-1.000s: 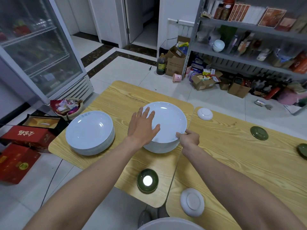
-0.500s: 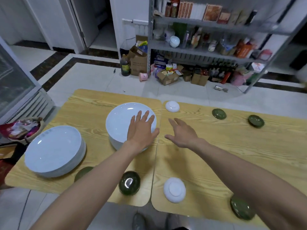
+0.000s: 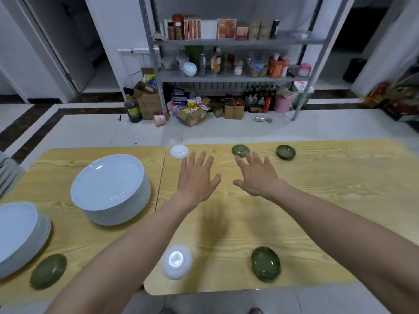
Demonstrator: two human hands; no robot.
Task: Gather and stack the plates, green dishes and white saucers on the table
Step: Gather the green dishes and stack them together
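Observation:
Two stacks of white plates stand on the left table: a tall one (image 3: 111, 189) and a second (image 3: 18, 236) at the left edge. My left hand (image 3: 197, 177) and my right hand (image 3: 258, 175) hover over the right table with fingers spread, holding nothing. Beyond my left fingertips lies a white saucer (image 3: 179, 151). A green dish (image 3: 240, 150) sits just past my right fingertips, another green dish (image 3: 286, 152) further right. Near the front edge lie a white saucer (image 3: 177, 265), a green dish (image 3: 265, 263) and a green dish (image 3: 48, 271).
Two wooden tables (image 3: 328, 200) stand side by side with a narrow seam between them. Behind them, a metal shelf (image 3: 226, 75) holds jars and boxes, with cardboard boxes (image 3: 147, 100) and a dark bottle (image 3: 132, 108) on the tiled floor.
My left hand left the top of the tall plate stack and both hands moved forward and right over the right table. The view swung right.

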